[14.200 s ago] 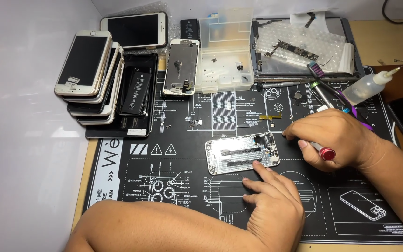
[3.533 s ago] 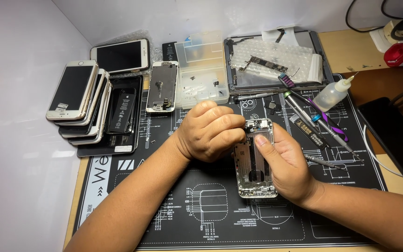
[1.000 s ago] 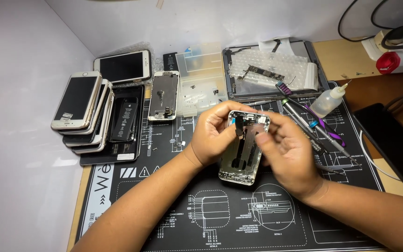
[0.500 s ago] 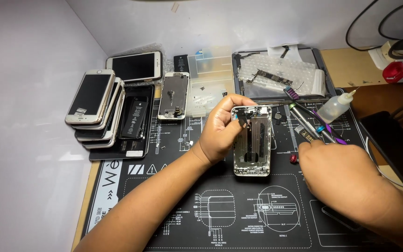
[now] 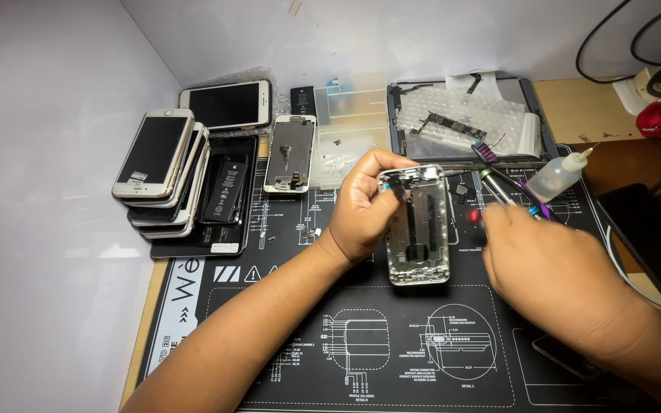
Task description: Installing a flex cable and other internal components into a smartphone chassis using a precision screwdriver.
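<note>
My left hand (image 5: 365, 203) grips the top left corner of a silver phone housing (image 5: 420, 233) and holds it tilted on the black repair mat (image 5: 269, 336), its open inside facing up. My right hand (image 5: 556, 268) is to the right of the housing, apart from it, its back towards the camera. Its fingers curl over a cluster of hand tools (image 5: 503, 183), and a small red tool cap (image 5: 472, 216) shows at the fingertips. Whether the fingers grip a tool is hidden.
A stack of phones (image 5: 154, 160) and a loose battery (image 5: 227, 187) lie at the left. Behind are a dark-screened phone (image 5: 227, 103), an opened phone part (image 5: 291, 153), a clear parts box (image 5: 353, 115) and a tray with bubble wrap (image 5: 460, 122). A squeeze bottle (image 5: 560, 172) and a dark phone (image 5: 652, 229) lie right.
My right hand has let go of the housing and moved right onto the tools. My left hand keeps hold of the housing's top corner.
</note>
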